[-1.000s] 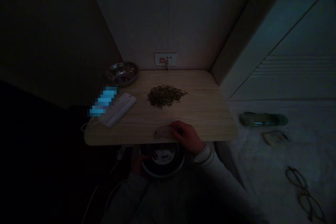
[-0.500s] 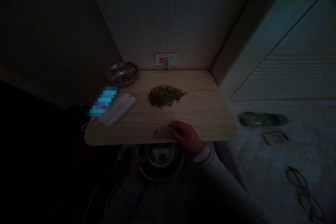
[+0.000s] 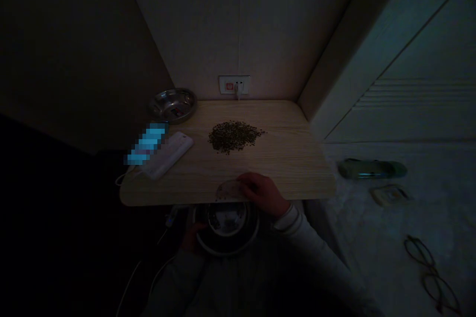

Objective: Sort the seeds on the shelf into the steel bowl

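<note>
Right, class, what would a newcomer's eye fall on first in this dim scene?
The bright blue pixelated patch probably comes first, at the left end of the wooden tabletop, beside a flat white object. Next is the heap of small dark grains near the tabletop's middle. Then, at its near edge, the right hand holds a thin, see-through piece, while the left hand grips a round bowl below.

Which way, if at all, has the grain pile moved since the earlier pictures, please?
No; measured against the wall socket, the grain pile shows no visible shift.
</note>
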### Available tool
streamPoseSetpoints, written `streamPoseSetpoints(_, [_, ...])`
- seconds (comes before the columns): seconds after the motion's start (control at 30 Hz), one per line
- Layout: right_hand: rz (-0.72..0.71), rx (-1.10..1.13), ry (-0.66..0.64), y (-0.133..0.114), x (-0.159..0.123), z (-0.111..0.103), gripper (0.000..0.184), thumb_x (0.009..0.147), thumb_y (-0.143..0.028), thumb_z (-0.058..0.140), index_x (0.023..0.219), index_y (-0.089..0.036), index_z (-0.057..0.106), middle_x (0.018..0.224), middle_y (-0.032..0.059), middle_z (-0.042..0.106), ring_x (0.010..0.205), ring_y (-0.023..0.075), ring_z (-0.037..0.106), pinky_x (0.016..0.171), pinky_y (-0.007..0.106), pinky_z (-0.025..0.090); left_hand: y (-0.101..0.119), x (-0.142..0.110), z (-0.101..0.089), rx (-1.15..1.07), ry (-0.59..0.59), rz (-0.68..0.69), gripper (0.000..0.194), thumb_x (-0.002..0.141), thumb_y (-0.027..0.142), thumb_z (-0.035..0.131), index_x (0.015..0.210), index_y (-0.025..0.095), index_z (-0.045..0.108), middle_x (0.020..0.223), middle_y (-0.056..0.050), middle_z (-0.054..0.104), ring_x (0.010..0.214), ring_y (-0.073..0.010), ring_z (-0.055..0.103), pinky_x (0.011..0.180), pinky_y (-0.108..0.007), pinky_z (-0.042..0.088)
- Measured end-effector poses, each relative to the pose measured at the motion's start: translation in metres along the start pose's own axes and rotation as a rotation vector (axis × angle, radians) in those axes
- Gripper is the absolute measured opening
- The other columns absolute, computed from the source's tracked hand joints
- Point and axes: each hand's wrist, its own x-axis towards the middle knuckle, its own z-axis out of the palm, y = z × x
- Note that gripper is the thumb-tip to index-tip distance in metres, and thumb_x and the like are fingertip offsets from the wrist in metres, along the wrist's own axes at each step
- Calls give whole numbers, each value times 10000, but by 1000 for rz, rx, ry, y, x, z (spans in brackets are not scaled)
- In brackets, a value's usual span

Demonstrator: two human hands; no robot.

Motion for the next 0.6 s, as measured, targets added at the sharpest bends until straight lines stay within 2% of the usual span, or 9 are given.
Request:
streamPoseSetpoints(0.13, [0,0,-5,0,0,0,196,758,-201,472,926,-170,569,811,37,619,723,135,555,677,247,425,3,-4,5,67,16,-71,372,654,37,433,323,147,560,411,-76,585,441,-169,560,560,-285,465])
streamPoseSetpoints(0.3, [-8,-1,-10,0,0,0,196,763,-207,467,926,-176,572,838,38,621,746,137,554,694,256,424,13,-22,20,114,92,-46,460,653,-27,383,259,169,517,325,-46,528,346,-136,492,520,-272,455])
streamPoseSetpoints(0.37, [-12,-5,-12,0,0,0,194,762,-206,469,922,-175,574,842,39,621,748,138,554,698,259,423,15,-26,22,101,79,-67,456,646,-29,394,254,171,513,328,-49,532,356,-144,505,524,-279,462])
streamPoseSetpoints(0.47, [-15,-16,-18,0,0,0,193,755,-206,478,919,-173,576,847,43,621,757,141,552,699,261,423,13,-24,21,58,16,-82,464,669,-3,399,256,169,520,347,-57,551,384,-146,529,478,-259,461])
streamPoseSetpoints(0.6, [-10,-16,-25,-1,0,-1,195,748,-202,483,913,-168,580,821,45,622,740,144,551,682,261,426,8,-14,15,76,34,-62,494,708,13,379,260,158,527,329,-51,543,354,-121,515,410,-216,435])
